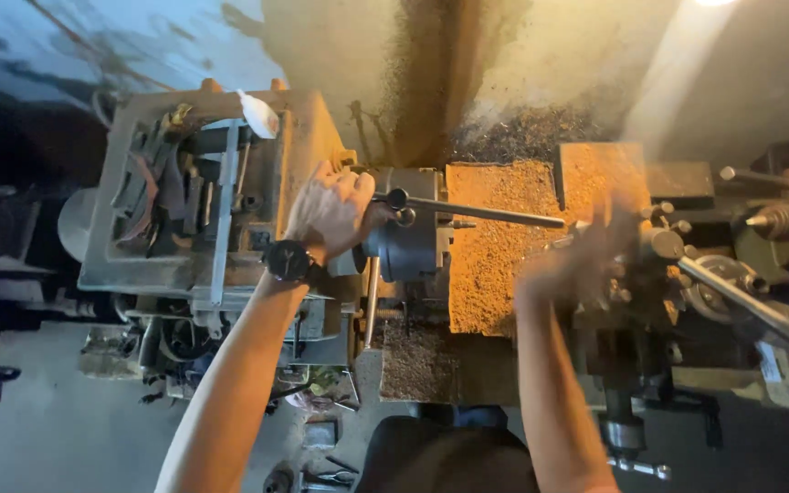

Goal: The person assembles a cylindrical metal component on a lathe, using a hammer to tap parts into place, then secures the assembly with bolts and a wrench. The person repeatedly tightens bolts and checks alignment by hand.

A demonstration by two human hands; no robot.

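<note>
Head view | left hand [329, 212] closed on chuck key [468, 211] | right hand [570, 265] blurred, grip unclear | tray [102, 183] holds tools

Dim, top-right glare, blurred right hand [577, 260]

Tool tray [102, 210] on top of headstock at left, w/ dark tools piled in it and a white spoon-like piece [259, 113] at its far edge. Chips [522, 132] heaped by wall. Tailstock [783, 219] far right. Scrap bits on floor [38, 429].
</note>
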